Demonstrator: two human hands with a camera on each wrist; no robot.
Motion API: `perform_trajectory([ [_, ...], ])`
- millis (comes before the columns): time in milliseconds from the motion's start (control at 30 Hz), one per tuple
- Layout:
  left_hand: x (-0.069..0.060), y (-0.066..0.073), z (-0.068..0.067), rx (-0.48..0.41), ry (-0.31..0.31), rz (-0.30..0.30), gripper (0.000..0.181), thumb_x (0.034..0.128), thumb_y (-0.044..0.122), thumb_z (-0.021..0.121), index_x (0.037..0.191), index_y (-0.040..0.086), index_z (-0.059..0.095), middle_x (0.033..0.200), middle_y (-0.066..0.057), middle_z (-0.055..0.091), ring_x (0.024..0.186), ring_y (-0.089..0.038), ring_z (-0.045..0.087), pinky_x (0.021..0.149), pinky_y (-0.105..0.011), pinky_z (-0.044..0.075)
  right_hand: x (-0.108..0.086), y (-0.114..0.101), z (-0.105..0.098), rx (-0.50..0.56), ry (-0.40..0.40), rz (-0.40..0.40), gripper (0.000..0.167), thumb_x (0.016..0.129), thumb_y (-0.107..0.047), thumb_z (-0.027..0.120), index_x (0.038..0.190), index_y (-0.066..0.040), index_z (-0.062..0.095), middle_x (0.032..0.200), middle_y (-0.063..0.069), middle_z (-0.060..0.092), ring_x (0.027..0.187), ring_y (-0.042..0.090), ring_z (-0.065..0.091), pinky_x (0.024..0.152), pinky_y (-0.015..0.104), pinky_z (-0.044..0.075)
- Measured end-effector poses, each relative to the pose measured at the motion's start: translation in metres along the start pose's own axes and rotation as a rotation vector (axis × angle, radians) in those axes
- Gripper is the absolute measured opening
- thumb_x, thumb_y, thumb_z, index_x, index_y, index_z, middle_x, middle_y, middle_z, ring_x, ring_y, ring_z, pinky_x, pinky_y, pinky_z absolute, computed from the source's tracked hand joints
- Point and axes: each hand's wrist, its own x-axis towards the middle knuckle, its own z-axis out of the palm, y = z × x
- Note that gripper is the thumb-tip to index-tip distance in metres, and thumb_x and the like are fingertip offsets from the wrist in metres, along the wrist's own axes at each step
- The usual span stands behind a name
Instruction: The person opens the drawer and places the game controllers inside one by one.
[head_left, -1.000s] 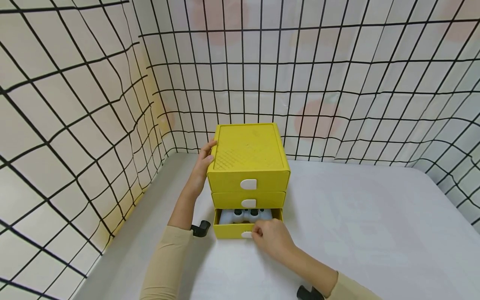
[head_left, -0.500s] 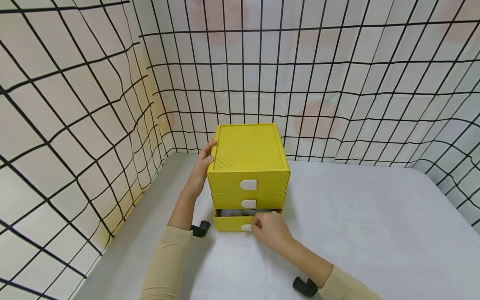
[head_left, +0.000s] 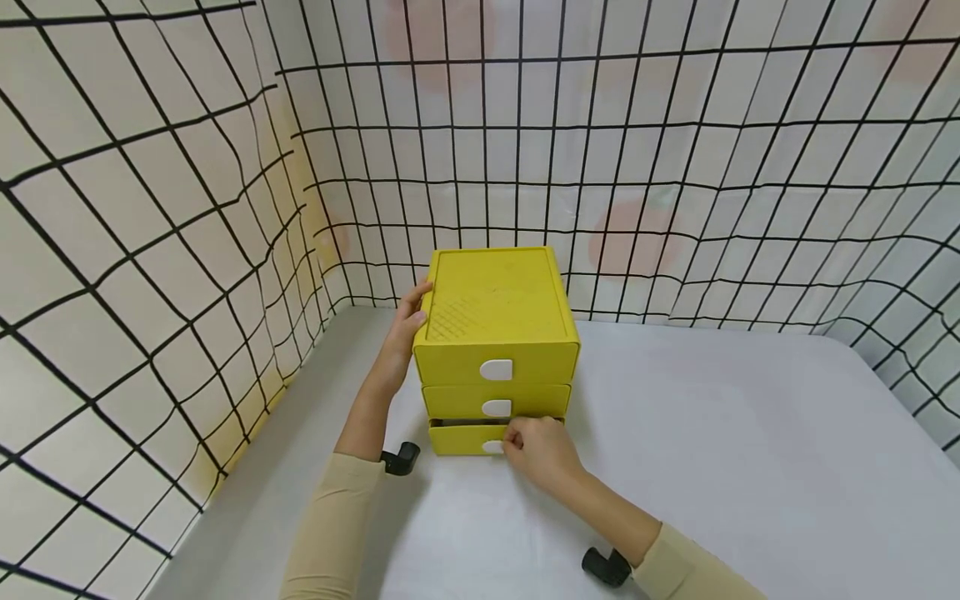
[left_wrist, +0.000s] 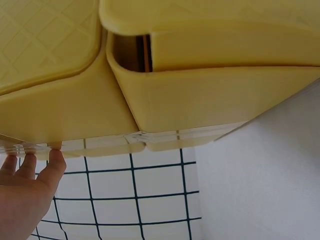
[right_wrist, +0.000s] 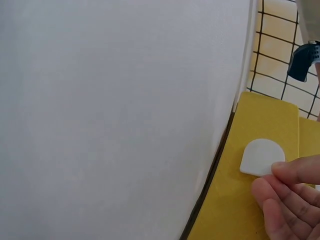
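Note:
A yellow three-drawer storage box (head_left: pixel 495 292) stands on the white tabletop. My left hand (head_left: pixel 399 343) rests against its left side, and in the left wrist view those fingertips (left_wrist: pixel 56 159) touch the side wall. At the front, my right hand (head_left: pixel 546 454) pinches the white handle (right_wrist: pixel 261 156) of the bottom drawer (head_left: pixel 456 441) between thumb and finger. That drawer sticks out slightly, with a narrow dark gap above its front; its contents are hidden. The top drawer (head_left: pixel 450 364) and middle drawer (head_left: pixel 450 402) are pushed in.
Black grid netting (head_left: pixel 517 150) rises behind the box and along the left side. White tabletop (head_left: pixel 712 433) extends to the right of the box and in front of it. A black wrist-worn device (head_left: pixel 401 458) sits at the left wrist, another (head_left: pixel 606 568) at the right.
The bottom drawer has slid inward, hiding the white objects with dark round tops seen inside earlier. My right hand has moved forward with its handle. My left hand has stayed in place.

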Motion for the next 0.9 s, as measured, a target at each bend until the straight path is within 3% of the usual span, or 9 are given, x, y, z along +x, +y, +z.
perform_trajectory([
  [733, 0.0012, -0.0016, 0.0018, 0.002, -0.013, 0.000, 0.061, 0.0950, 0.038, 0.040, 0.150, 0.018, 0.024, 0.159, 0.004, 0.012, 0.143, -0.016, 0.019, 0.111, -0.049, 0.021, 0.0010, 0.0050, 0.0029, 0.021, 0.032, 0.050, 0.009, 0.078, -0.003, 0.076, 0.074, -0.008, 0.070, 0.066, -0.003, 0.063, 0.058, 0.009, 0.056, 0.055, 0.021, 0.046],
  [833, 0.0010, -0.0016, 0.0007, 0.005, -0.015, -0.003, 0.060, 0.0952, 0.038, 0.040, 0.150, 0.018, 0.025, 0.159, 0.003, 0.012, 0.142, -0.018, 0.020, 0.110, -0.050, 0.022, 0.0003, 0.0061, 0.0010, 0.058, 0.006, 0.046, 0.008, 0.078, -0.002, 0.075, 0.076, -0.007, 0.069, 0.068, -0.003, 0.064, 0.061, 0.011, 0.059, 0.058, 0.022, 0.048],
  [900, 0.0007, -0.0020, -0.0003, 0.008, -0.016, -0.006, 0.060, 0.0955, 0.038, 0.040, 0.150, 0.018, 0.025, 0.159, 0.003, 0.012, 0.142, -0.019, 0.021, 0.110, -0.050, 0.023, -0.0011, 0.0078, -0.0015, 0.105, -0.053, 0.056, 0.006, 0.079, -0.004, 0.074, 0.082, -0.005, 0.070, 0.074, -0.001, 0.066, 0.067, 0.013, 0.062, 0.062, 0.024, 0.050],
])
